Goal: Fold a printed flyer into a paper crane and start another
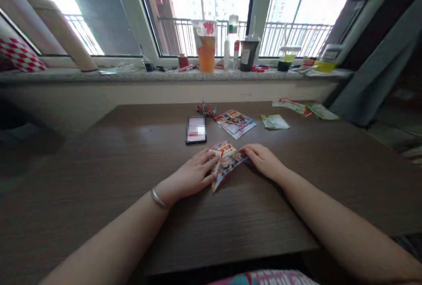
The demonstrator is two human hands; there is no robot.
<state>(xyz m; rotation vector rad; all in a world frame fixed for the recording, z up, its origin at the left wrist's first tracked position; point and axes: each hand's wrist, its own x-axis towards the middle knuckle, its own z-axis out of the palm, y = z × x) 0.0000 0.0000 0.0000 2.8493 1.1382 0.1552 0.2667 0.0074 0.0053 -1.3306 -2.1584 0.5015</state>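
Head view: a folded printed paper [227,162] is seen lying on the brown wooden table [99,166], directly between the two hands. The left hand [194,174] is laid flat and loosely spread, palm down, and its fingertips are rested on the paper's left part; nothing is gripped by it. A silver bangle [159,199] is worn at that wrist. The right hand [263,160] is likewise kept flat with the fingers slightly curved, and the paper's right corner is touched by its fingertips; no grasp is closed around the sheet. The paper's pointed lower end is directed toward the person, just beside the left thumb.

Just beyond the left hand's fingers, a dark phone [196,129] is laid flat on the table. Beyond the right hand's fingertips, and beside the phone, a second printed sheet [235,123] is spread out. Further out from that sheet, a small crumpled coloured piece [206,109] can be made out, though its shape cannot be told. Beyond and to the outer side of the right hand, a small stack of green cards [275,121] is placed, and more leaflets [308,108] are set well apart from it toward the table's far corner.

Far beyond both hands, a windowsill [66,75] is lined with an orange drink cup [206,47], a white bottle [231,43] and a dark cup [248,54].
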